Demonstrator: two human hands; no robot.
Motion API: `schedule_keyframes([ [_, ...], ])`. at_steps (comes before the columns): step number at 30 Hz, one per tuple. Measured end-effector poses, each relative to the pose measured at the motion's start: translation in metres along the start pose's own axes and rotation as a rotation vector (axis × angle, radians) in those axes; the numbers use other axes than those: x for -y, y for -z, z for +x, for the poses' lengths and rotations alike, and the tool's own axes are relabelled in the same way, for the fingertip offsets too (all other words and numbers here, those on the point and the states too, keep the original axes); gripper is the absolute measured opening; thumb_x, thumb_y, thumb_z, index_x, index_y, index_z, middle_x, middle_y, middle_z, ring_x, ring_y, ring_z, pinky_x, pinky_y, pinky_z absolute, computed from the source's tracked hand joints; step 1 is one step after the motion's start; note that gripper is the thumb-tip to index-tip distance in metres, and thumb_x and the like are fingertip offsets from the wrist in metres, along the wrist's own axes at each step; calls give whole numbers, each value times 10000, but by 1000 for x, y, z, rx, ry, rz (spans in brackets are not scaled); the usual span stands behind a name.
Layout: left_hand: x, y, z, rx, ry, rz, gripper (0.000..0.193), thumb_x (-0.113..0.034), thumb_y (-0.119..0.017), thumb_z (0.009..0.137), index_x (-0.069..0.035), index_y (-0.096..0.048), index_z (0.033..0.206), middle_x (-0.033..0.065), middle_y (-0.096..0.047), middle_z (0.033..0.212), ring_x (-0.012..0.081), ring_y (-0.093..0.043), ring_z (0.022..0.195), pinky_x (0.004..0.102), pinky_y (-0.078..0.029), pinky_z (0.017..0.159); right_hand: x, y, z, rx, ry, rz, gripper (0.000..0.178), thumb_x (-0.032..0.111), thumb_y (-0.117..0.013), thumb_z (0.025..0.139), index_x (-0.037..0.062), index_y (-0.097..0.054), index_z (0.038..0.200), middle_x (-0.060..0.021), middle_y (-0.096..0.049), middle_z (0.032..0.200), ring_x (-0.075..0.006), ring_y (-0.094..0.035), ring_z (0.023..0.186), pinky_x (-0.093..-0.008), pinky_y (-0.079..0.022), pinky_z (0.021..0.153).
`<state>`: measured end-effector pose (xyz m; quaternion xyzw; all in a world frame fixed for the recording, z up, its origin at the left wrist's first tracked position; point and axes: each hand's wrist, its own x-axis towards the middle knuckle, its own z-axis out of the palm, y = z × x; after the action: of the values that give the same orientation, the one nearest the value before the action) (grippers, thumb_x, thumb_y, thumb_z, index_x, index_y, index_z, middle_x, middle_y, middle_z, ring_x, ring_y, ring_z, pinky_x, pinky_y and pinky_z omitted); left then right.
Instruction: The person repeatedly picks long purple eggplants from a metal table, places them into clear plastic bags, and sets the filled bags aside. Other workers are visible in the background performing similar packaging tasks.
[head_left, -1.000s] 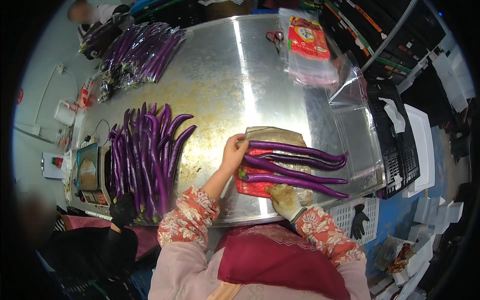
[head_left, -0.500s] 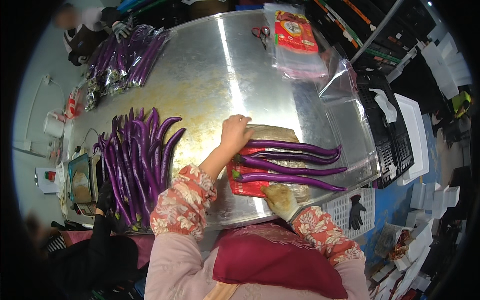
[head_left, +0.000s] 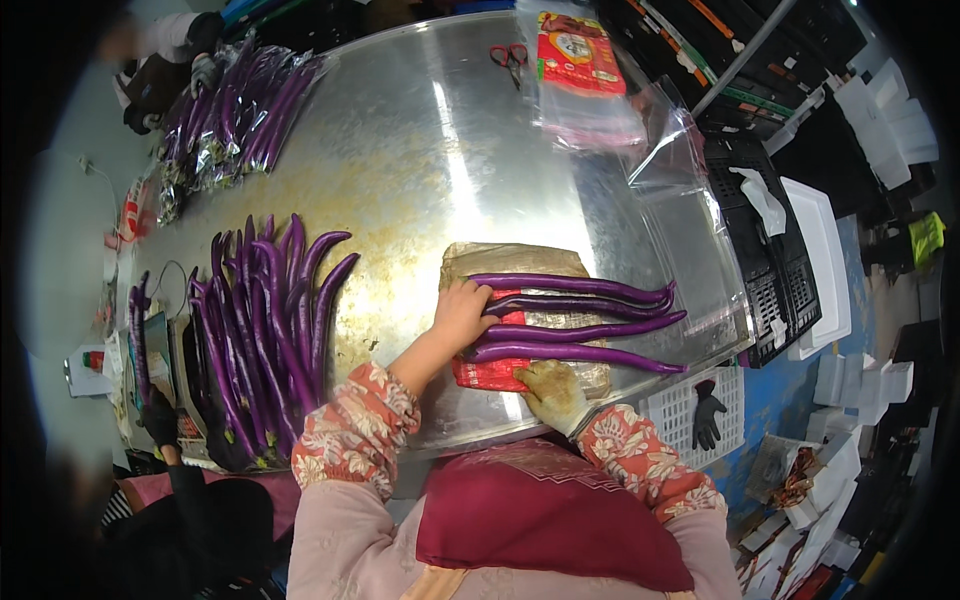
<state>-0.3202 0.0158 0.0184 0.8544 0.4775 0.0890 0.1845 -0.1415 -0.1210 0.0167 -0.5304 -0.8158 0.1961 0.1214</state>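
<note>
Several long purple eggplants (head_left: 585, 352) lie side by side across a flat red and tan sheet (head_left: 515, 260) in front of me. Their stem ends point left, toward my bare left hand (head_left: 464, 315), whose fingers curl over those ends. My right hand (head_left: 556, 394), in a stained work glove, is bent at the sheet's near edge, just below the nearest eggplant. Its fingers are bunched against that edge, and their tips are partly hidden.
A large eggplant pile (head_left: 265, 330) lies to the left, beside a co-worker's black-gloved hand (head_left: 158, 420) holding one eggplant. Bagged eggplants (head_left: 235, 120) sit at the far left near another person. Red scissors (head_left: 509, 62), plastic bags (head_left: 585, 100) and black crates (head_left: 775, 270) are at far right.
My left hand has come nearer and down onto the eggplants' stem ends. My right hand stays at the sheet's near edge. The co-worker at left has raised one eggplant away from the pile.
</note>
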Motion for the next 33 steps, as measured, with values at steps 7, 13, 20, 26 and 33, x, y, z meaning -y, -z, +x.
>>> schedule_keyframes([
  [7,0,11,11,229,3,-98,360,-294,-640,724,-52,-544,974,144,-609,843,333,-580,780,411,-450,720,-5,-3,0,-58,23,50,251,110,-576,700,101,-600,950,-81,-558,821,-267,-536,818,-383,-432,709],
  [13,-17,57,-23,70,86,-661,400,-262,-619,756,-24,-528,1064,148,-626,830,249,-618,743,316,-476,671,-5,-3,0,-111,40,80,250,128,-590,686,101,-612,933,-85,-563,812,-275,-531,813,-393,-422,711],
  [20,-8,75,-79,-377,324,-959,295,-142,-603,798,-8,-514,1045,41,-580,744,79,-519,641,222,-423,586,-4,-9,0,-141,48,116,259,131,-600,669,91,-612,925,-101,-563,811,-294,-525,828,-419,-404,735],
  [26,35,90,-121,-791,530,-983,214,-105,-595,808,4,-514,974,12,-549,682,53,-460,575,214,-375,519,-1,-9,-2,-137,47,51,245,147,-592,653,95,-626,890,-110,-567,803,-298,-526,823,-418,-402,720],
  [33,78,104,-188,-1068,696,-1021,159,-103,-570,833,18,-498,907,28,-559,654,58,-493,553,199,-386,502,-9,-20,-4,-183,90,54,235,110,-633,629,93,-613,863,-100,-570,804,-290,-530,836,-405,-396,751],
])
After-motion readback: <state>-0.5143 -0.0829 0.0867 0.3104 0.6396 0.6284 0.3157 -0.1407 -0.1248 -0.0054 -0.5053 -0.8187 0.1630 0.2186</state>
